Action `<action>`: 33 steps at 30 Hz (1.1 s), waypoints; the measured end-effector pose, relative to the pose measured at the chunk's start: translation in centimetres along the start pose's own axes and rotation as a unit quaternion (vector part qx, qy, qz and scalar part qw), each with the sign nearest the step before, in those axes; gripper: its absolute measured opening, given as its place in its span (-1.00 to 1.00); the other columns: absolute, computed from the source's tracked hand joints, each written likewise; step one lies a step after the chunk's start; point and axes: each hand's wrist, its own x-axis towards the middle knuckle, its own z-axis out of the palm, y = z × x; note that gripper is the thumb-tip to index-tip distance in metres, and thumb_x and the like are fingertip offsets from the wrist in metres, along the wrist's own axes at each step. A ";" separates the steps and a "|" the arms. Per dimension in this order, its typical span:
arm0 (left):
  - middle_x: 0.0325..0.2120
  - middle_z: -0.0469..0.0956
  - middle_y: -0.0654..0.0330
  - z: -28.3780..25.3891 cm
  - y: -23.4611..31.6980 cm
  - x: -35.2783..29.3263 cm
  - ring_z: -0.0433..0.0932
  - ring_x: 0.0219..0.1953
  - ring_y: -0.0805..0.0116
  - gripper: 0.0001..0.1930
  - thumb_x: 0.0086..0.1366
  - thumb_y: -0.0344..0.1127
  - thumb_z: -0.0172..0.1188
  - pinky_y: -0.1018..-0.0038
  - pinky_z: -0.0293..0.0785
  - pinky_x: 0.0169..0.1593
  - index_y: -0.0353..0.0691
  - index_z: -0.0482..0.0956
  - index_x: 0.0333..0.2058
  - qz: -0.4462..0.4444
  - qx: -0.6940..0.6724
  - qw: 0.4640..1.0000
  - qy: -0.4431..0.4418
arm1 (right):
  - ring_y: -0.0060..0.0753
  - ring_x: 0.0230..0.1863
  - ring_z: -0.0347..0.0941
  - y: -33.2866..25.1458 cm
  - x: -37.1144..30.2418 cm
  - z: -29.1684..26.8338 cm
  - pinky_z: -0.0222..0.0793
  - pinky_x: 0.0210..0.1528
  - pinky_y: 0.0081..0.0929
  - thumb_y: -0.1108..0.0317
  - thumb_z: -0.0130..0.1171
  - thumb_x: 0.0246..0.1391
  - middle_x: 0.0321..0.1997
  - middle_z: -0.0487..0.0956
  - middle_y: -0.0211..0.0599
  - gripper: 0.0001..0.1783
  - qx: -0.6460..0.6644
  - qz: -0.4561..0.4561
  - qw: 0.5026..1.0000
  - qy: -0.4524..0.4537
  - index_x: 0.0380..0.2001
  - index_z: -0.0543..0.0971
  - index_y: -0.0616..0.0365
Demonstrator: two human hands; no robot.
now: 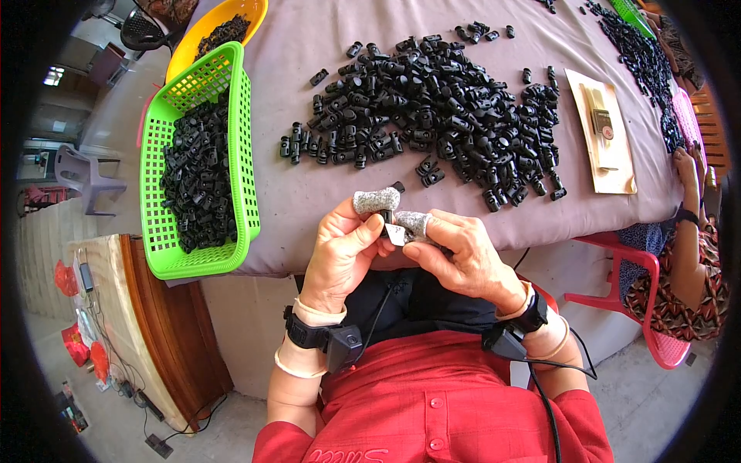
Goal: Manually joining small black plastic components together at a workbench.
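My left hand [340,245] pinches a small black plastic cord lock [387,219] between thumb and index finger, just over the table's front edge. A small whitish flat piece [395,234] shows between the two hands; what it is I cannot make out. Closed in a pinch beside it, my right hand [465,253] meets the left fingertips, and its fingers hide what they grip. Grey knitted sleeves cover both index fingertips. Beyond my hands lies a large heap of black cord locks [432,108], with a few loose ones [429,171] nearest me.
A green plastic basket [246,154] of black parts stands left, before a yellow basin [185,54]. Cardboard [617,166] with a small packet lies right. At far right, a person's hand [683,166] rests near another black heap [637,58]. A red chair [652,285] stands below.
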 end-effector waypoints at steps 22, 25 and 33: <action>-0.44 0.54 0.20 0.0 0.0 0.0 0.47 -0.47 0.51 -0.78 0.23 -0.45 0.05 0.62 0.44 -0.33 -0.27 0.48 -0.13 -0.004 0.015 1.000 0.001 | -0.02 -0.52 0.41 -0.1 0.1 0.1 0.30 -0.50 -0.26 0.37 0.16 -0.08 -0.54 0.44 -0.12 -0.84 0.017 0.001 1.000 0.020 -0.41 0.49 0.21; -0.44 0.54 0.19 0.0 0.1 0.0 0.47 -0.46 0.51 -0.77 0.23 -0.44 0.05 0.61 0.44 -0.32 -0.27 0.47 -0.13 -0.003 -0.001 1.000 -0.014 | -0.02 -0.52 0.40 0.1 0.0 -0.1 0.30 -0.50 -0.27 0.36 0.15 -0.08 -0.54 0.44 -0.12 -0.83 0.011 -0.004 1.000 -0.007 -0.40 0.49 0.21; -0.44 0.54 0.20 -0.1 0.1 -0.1 0.48 -0.45 0.50 -0.77 0.23 -0.44 0.05 0.61 0.45 -0.32 -0.27 0.48 -0.13 -0.003 0.003 1.000 -0.006 | -0.03 -0.52 0.40 -0.1 0.0 0.0 0.30 -0.50 -0.27 0.36 0.15 -0.07 -0.55 0.43 -0.13 -0.83 0.010 -0.003 1.000 -0.005 -0.40 0.49 0.21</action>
